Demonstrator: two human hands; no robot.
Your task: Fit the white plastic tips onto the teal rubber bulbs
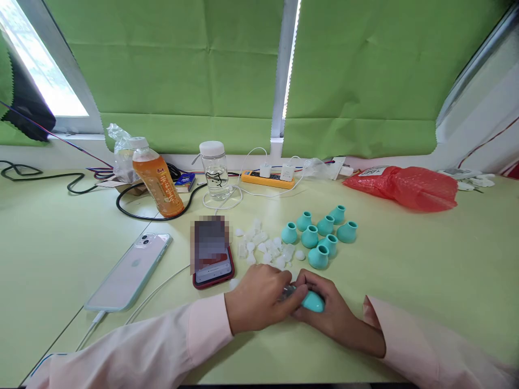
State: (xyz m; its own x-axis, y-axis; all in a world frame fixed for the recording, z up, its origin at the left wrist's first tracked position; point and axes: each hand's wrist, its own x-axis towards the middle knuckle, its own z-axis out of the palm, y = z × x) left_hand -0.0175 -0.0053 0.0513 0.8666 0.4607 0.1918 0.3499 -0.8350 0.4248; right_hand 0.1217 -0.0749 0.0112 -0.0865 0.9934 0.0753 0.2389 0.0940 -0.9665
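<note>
My right hand [338,313] is closed around a teal bulb-shaped piece [314,302], whose rounded end shows between thumb and fingers. My left hand [259,297] pinches a small clear part [288,292] at the other end of that piece. The fingers hide how the two parts meet. Just beyond my hands stand several teal bulb-shaped pieces [318,258] with open necks facing up. To their left lies a loose scatter of small translucent white parts [263,248], some domed, some tube-like.
A red-cased phone [213,273] lies left of the parts, with a white phone [132,273] on a cable farther left. Behind are a tilted orange drink bottle [158,183], a clear bottle [217,173], a yellow power strip [267,179] and a red plastic bag [405,186].
</note>
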